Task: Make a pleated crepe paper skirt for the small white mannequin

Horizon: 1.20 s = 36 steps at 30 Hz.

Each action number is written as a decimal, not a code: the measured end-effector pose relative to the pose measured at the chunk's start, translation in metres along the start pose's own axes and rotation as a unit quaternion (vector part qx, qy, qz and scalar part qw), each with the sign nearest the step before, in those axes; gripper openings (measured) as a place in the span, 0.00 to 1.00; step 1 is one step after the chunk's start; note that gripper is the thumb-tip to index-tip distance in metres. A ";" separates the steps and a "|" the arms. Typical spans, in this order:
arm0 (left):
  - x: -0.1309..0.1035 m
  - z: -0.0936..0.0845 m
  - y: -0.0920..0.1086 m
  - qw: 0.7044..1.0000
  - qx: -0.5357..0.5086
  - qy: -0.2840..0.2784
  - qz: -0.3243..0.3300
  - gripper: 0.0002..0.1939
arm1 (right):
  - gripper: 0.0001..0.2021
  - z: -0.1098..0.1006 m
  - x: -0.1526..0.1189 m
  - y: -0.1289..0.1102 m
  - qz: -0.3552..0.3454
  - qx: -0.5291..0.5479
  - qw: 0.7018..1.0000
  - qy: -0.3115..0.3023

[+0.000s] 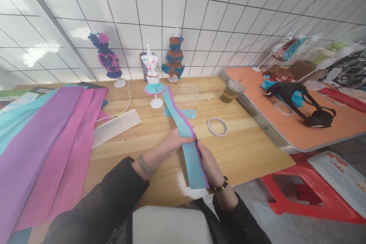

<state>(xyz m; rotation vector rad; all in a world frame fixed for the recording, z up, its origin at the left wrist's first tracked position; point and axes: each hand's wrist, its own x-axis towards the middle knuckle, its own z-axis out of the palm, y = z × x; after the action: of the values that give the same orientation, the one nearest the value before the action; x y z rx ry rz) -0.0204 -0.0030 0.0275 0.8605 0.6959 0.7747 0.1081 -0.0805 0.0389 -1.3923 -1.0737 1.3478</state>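
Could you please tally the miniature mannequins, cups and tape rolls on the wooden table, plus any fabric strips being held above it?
Mannequins: 3
Cup: 1
Tape roll: 1
Held strip, blue with a purple edge: 1
Total: 6

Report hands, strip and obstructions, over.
Left hand pinching blue strip. Right hand along its edge, dark tool mostly hidden. Tape roll nearby, not touching.
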 end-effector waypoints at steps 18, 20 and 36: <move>-0.002 0.002 0.000 1.000 0.007 0.005 -0.011 0.20 | 0.22 0.000 0.000 0.001 -0.012 -0.025 1.000 0.002; -0.001 0.002 0.000 1.000 0.002 0.008 -0.017 0.22 | 0.23 0.000 0.000 0.001 -0.011 -0.027 1.000 0.005; -0.002 0.003 0.001 0.999 -0.015 0.019 -0.035 0.22 | 0.22 -0.002 0.001 0.001 -0.011 -0.048 0.999 0.008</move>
<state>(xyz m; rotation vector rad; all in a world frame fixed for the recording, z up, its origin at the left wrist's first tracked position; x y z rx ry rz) -0.0193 -0.0050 0.0303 0.7918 0.7429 0.7391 0.1099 -0.0796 0.0379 -1.4551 -1.1523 1.2824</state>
